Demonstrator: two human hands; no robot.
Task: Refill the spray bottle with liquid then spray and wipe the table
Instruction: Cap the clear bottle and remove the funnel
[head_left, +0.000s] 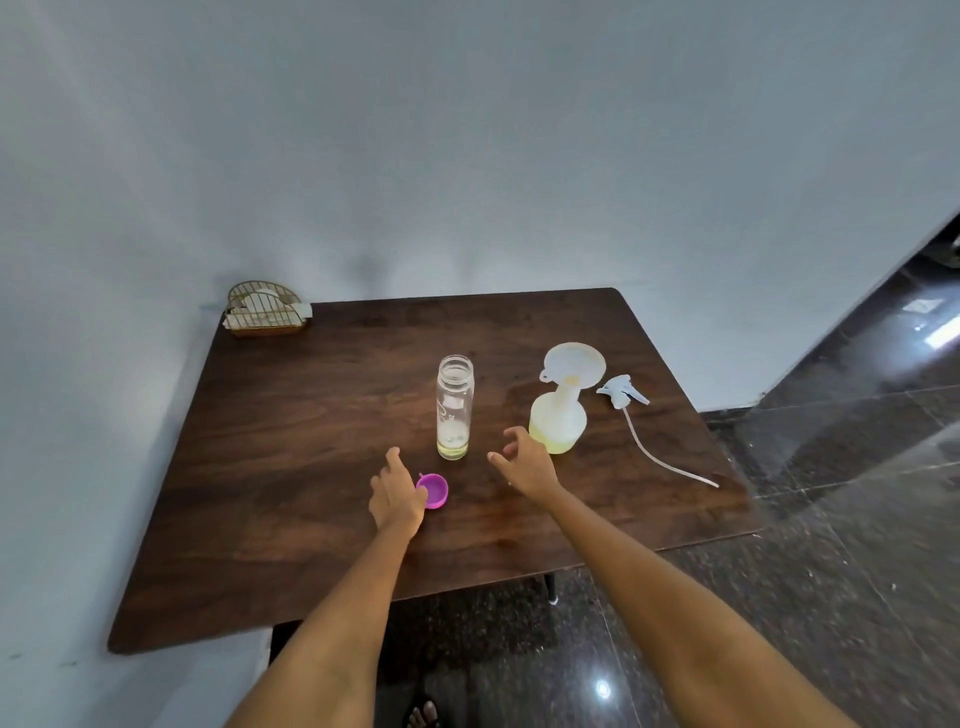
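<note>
**Between your hands: cap nearest, bottles beyond**

Nearest you, your left hand (397, 493) rested against the purple cap (434, 490) on the table (291, 447), fingers relaxed. Your right hand (524, 467), fingers spread and empty, sat just short of the upright spray bottle (558, 423) carrying its funnel (574, 364).

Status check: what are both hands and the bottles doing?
Left hand touching purple cap. Right hand open, empty. Pale yellow spray bottle uncapped, white funnel seated.

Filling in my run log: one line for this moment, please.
stage: pour done | funnel in spray bottle | clear bottle nearly empty | left hand at purple cap | right hand empty
</note>
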